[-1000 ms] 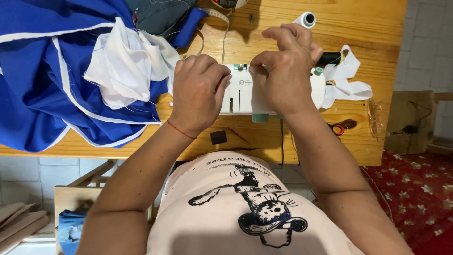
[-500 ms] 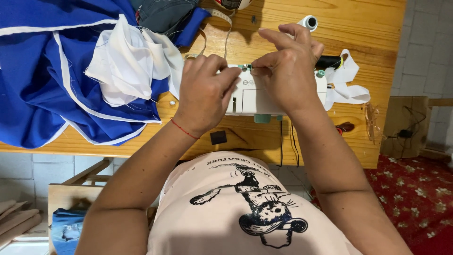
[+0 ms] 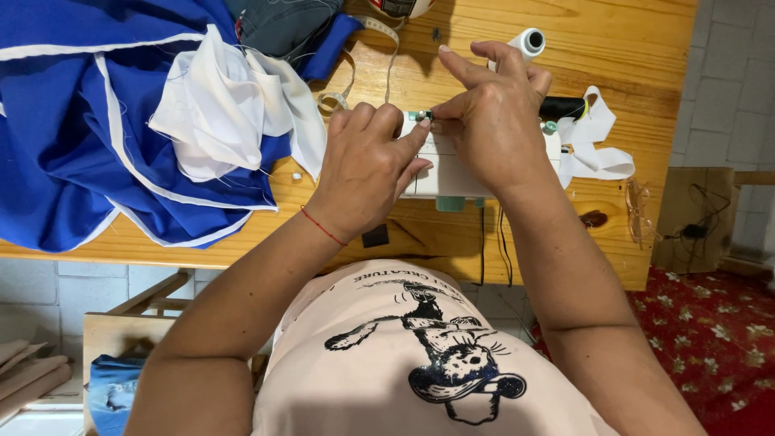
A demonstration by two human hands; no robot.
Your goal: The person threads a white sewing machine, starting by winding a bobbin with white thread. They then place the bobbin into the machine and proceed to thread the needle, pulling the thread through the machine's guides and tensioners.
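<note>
Threading step: left hand [image 3: 363, 173] and right hand [image 3: 492, 121] both pinch a small metal part [image 3: 423, 118] atop the white sewing machine [image 3: 440, 173] (thread too fine to see); next calls for steady fingertips.

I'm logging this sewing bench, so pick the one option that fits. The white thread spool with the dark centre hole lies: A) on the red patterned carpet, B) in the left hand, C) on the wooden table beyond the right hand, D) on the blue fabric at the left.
C: the white thread spool lies on the bare wooden table just past the right hand, well clear of the blue fabric.
</note>
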